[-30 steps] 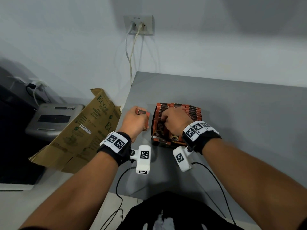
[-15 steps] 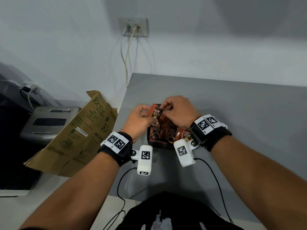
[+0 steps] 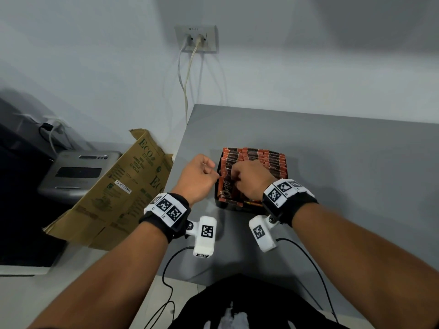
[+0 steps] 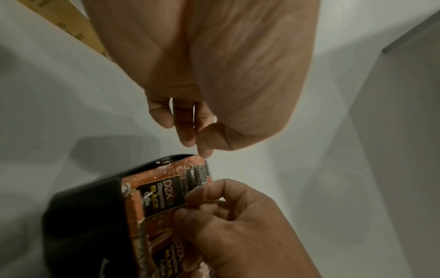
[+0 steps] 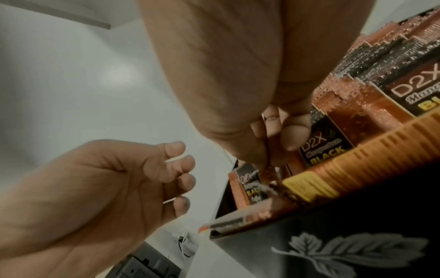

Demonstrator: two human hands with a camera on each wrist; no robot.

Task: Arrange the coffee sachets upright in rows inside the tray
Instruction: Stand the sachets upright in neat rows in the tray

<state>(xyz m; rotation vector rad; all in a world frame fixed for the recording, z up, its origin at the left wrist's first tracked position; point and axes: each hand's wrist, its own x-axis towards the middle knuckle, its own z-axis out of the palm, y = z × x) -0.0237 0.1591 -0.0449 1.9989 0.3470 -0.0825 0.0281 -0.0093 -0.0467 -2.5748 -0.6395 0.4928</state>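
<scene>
Two bare hands work at a black tray (image 3: pixel 219 202) packed with orange-and-black coffee sachets (image 3: pixel 263 156) near the left edge of a grey table (image 3: pixel 344 167). The right hand (image 3: pixel 251 180) reaches into the tray's near left corner, thumb and fingertips pinching the top edge of one sachet (image 5: pixel 266 174) among the upright packs. The left hand (image 3: pixel 197 176) hovers just beside the tray's left wall, fingers loosely curled and holding nothing (the right wrist view shows its palm bare). The sachets stand in tight rows; they overlap too closely to count, and the right hand hides the middle of the near rows. One sachet (image 5: pixel 307 188) lies flat along the tray's near rim. Left of the table, one flattened cardboard box (image 3: pixel 123 186) leans against its edge, beside one grey machine (image 3: pixel 78 173). On the wall behind, one socket plate (image 3: pixel 196 39) carries two cables (image 3: pixel 186 86) that hang down past the table's far corner.
</scene>
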